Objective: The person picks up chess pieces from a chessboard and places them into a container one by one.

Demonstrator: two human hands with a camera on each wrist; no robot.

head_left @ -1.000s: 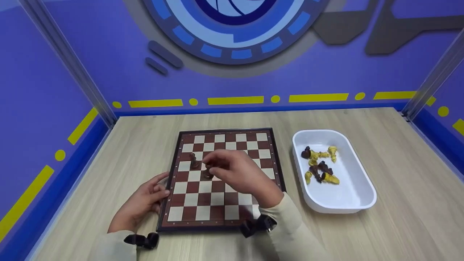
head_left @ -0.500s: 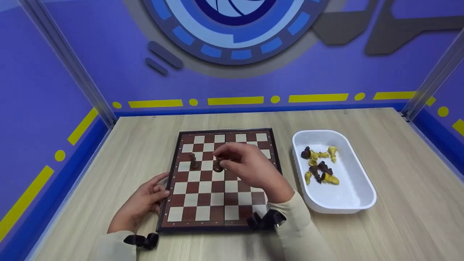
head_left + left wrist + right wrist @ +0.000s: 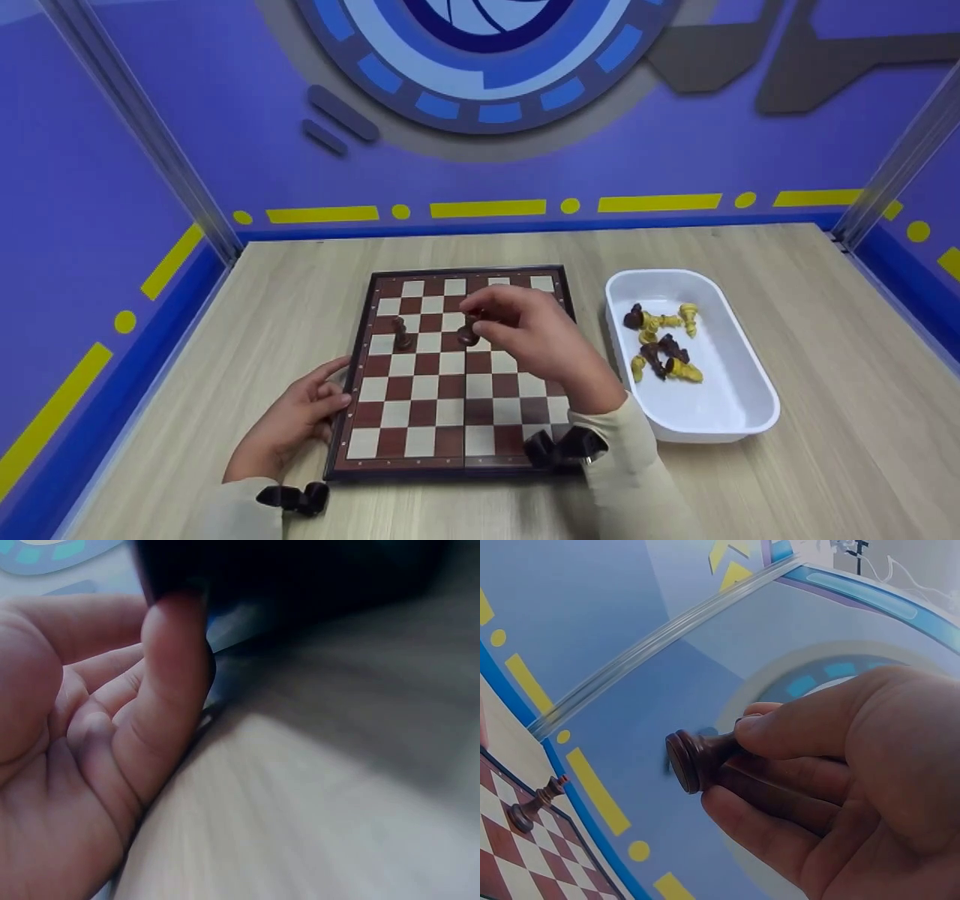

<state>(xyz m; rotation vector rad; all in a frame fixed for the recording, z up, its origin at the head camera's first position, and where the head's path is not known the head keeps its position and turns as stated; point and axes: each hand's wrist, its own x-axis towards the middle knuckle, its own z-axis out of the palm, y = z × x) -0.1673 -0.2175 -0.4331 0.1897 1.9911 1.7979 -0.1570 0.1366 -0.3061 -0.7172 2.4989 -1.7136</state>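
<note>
My right hand (image 3: pixel 540 334) pinches a dark brown chess piece (image 3: pixel 468 334) above the middle of the chessboard (image 3: pixel 420 439). In the right wrist view, the fingers (image 3: pixel 761 736) cover its top, while the round base of the chess piece (image 3: pixel 684 761) points away from the palm. One more dark brown chess piece (image 3: pixel 402 334) stands upright on the board's left half. My left hand (image 3: pixel 300 409) rests beside the board on the table, its fingertips against the left edge. Some of its fingers (image 3: pixel 97 720) are bent toward the palm.
To the right of the board stands a white plastic tray (image 3: pixel 731 405). Several yellow and dark brown chess pieces lie in it. Purple panels (image 3: pixel 525 176) with yellow dashes border the back and sides of the wooden table (image 3: pixel 300 285).
My right hand has lifted the chess piece off its spot beside the standing one and carried it to the right and toward the back. The left hand has stayed put.
</note>
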